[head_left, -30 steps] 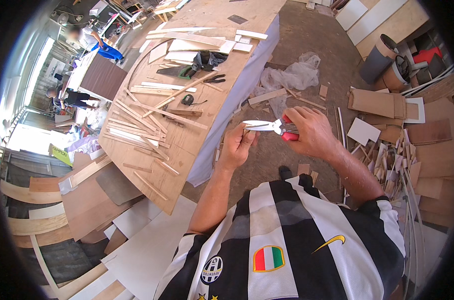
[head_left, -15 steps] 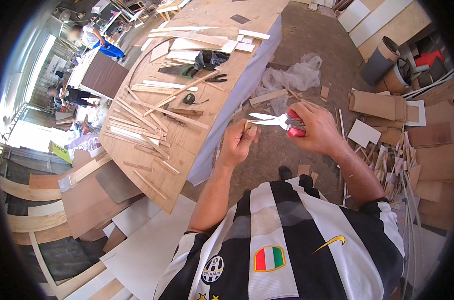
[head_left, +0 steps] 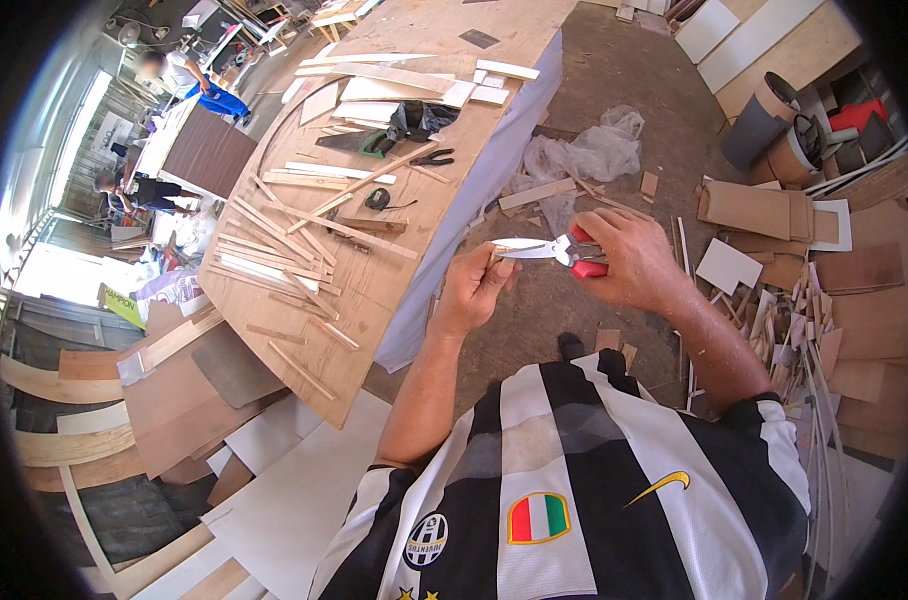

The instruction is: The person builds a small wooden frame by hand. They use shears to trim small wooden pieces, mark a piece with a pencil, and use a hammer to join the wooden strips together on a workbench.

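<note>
My right hand (head_left: pixel 629 255) is closed on red-handled metal snips (head_left: pixel 524 247), their silver blades reaching left to the fingertips of my left hand (head_left: pixel 474 285). The left thumb and fingers pinch something small and light brown by the blade tips, too small to make out. Both hands are raised beside the right edge of a large plywood worktop (head_left: pixel 299 380), which carries many loose wood strips (head_left: pixel 259 240), a handsaw (head_left: pixel 344 143), black pliers (head_left: pixel 434 157) and a tape measure (head_left: pixel 378 199).
Two people (head_left: pixel 204 85) (head_left: pixel 154 195) stand at the upper left by another table. Crumpled clear plastic (head_left: pixel 594 150) and offcuts lie on the floor. Piled boards (head_left: pixel 859 300) and buckets (head_left: pixel 749 130) line the right. More sheets (head_left: pixel 174 400) lie at the lower left.
Compared with half a second ago, the red handles of the snips are spread further apart, and the blades have shifted slightly toward my left fingers. The left hand has barely moved.
</note>
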The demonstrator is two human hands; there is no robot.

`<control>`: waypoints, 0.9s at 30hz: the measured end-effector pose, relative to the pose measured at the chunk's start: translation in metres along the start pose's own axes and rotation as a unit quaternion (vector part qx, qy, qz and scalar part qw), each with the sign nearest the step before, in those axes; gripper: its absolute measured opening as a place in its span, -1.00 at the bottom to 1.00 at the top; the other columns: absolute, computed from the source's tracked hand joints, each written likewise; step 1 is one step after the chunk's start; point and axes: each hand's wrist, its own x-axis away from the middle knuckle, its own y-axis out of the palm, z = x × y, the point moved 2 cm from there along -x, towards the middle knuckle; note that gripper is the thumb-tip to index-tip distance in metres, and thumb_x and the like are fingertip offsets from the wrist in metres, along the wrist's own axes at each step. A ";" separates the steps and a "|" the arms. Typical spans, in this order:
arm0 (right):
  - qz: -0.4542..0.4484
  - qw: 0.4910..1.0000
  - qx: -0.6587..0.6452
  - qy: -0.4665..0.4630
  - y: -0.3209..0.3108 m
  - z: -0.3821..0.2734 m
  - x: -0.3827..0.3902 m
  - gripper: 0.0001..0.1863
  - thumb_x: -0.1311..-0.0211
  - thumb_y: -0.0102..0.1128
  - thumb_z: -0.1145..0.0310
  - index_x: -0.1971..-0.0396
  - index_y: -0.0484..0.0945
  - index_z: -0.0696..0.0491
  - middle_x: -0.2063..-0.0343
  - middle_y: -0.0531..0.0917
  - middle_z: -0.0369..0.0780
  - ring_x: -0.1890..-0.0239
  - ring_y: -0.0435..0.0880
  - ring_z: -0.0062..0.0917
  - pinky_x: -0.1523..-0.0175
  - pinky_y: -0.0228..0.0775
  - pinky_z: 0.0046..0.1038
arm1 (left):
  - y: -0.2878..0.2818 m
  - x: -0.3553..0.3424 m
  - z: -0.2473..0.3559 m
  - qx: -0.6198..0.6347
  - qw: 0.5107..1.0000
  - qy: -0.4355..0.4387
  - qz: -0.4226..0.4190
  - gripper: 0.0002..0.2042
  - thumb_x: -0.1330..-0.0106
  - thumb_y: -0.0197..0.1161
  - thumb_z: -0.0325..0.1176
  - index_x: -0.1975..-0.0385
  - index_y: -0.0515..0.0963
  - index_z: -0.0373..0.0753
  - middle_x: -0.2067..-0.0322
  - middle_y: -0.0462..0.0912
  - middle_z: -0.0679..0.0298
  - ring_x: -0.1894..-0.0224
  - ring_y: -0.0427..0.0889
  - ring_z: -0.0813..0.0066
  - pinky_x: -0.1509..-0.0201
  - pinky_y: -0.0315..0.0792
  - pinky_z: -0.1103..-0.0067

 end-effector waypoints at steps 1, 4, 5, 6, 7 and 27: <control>0.005 1.000 -0.005 -0.005 0.000 0.001 0.001 -0.53 0.02 0.53 0.23 0.09 0.57 0.02 0.23 0.70 -0.15 0.16 0.72 -0.20 0.10 0.53 -0.17 | 0.000 0.000 -0.001 0.000 1.000 -0.001 -0.001 -0.58 -0.58 0.15 0.01 0.16 0.57 -0.33 0.52 0.53 0.38 0.50 0.43 0.65 0.42 0.33 0.62; 0.017 1.000 -0.001 -0.016 0.001 0.003 0.002 -0.53 0.03 0.54 0.23 0.10 0.58 0.02 0.27 0.71 -0.16 0.20 0.73 -0.19 0.16 0.54 -0.18 | 0.002 0.000 0.001 0.007 1.000 -0.010 -0.001 -0.57 -0.57 0.15 0.03 0.22 0.56 -0.31 0.53 0.52 0.39 0.51 0.42 0.65 0.43 0.32 0.61; 0.017 1.000 -0.002 -0.017 0.002 0.003 0.002 -0.53 0.03 0.54 0.23 0.10 0.58 0.02 0.27 0.71 -0.16 0.20 0.73 -0.19 0.16 0.54 -0.18 | 0.003 0.000 0.001 0.014 1.000 -0.017 0.000 -0.57 -0.57 0.16 0.04 0.25 0.54 -0.30 0.54 0.51 0.39 0.51 0.42 0.65 0.44 0.31 0.61; 0.023 1.000 -0.001 -0.018 0.002 0.003 0.002 -0.53 0.04 0.54 0.23 0.11 0.59 0.02 0.28 0.72 -0.15 0.21 0.74 -0.18 0.16 0.54 -0.18 | 0.003 0.001 0.001 0.014 1.000 -0.017 0.000 -0.57 -0.57 0.16 0.04 0.25 0.54 -0.30 0.54 0.51 0.39 0.51 0.42 0.65 0.44 0.31 0.61; 0.028 0.999 -0.001 -0.019 0.002 0.003 0.003 -0.53 0.04 0.54 0.24 0.11 0.60 0.02 0.28 0.72 -0.14 0.21 0.75 -0.18 0.17 0.54 -0.17 | 0.003 0.002 0.000 0.015 1.000 -0.024 -0.001 -0.56 -0.57 0.16 0.04 0.27 0.54 -0.30 0.54 0.50 0.39 0.52 0.41 0.65 0.45 0.30 0.62; 0.012 0.997 -0.052 0.051 0.000 0.004 0.012 -0.57 0.01 0.49 0.25 0.12 0.60 0.03 0.25 0.70 -0.12 0.17 0.72 -0.15 0.12 0.52 -0.17 | 0.005 0.000 0.005 0.051 0.998 -0.017 0.015 -0.66 -0.61 0.13 -0.09 0.29 0.52 -0.28 0.60 0.45 0.41 0.54 0.37 0.67 0.46 0.25 0.64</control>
